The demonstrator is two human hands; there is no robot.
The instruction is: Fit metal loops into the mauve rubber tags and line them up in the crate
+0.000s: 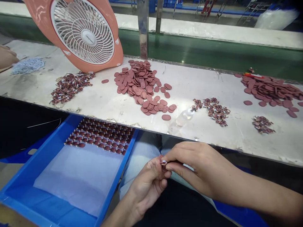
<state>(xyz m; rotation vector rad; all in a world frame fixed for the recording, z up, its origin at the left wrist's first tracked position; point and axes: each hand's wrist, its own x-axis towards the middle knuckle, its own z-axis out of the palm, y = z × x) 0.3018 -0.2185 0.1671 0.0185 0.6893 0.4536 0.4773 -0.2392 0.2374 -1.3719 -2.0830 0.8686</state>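
Over the lap, my left hand (146,183) pinches a flat reddish-brown oval disc (161,157) between thumb and fingers. From the right, the thumb and index finger of my right hand (199,164) close on a small dark-red part with white and orange bits (163,162), set against the disc. Fingertips cover much of both pieces. On the bench just beyond lie a clear bottle (185,116) with a dark tip and a small heap of similar wired parts (216,111). Loose oval discs (142,83) are piled farther back.
A blue tray (126,164) at lower left holds rows of assembled pieces (101,134) and a white sheet (78,173). An orange fan (115,28) stands on the bench (104,105). Another person's hand (7,58) is near a light-blue pile (28,65). More discs (272,90) lie right.
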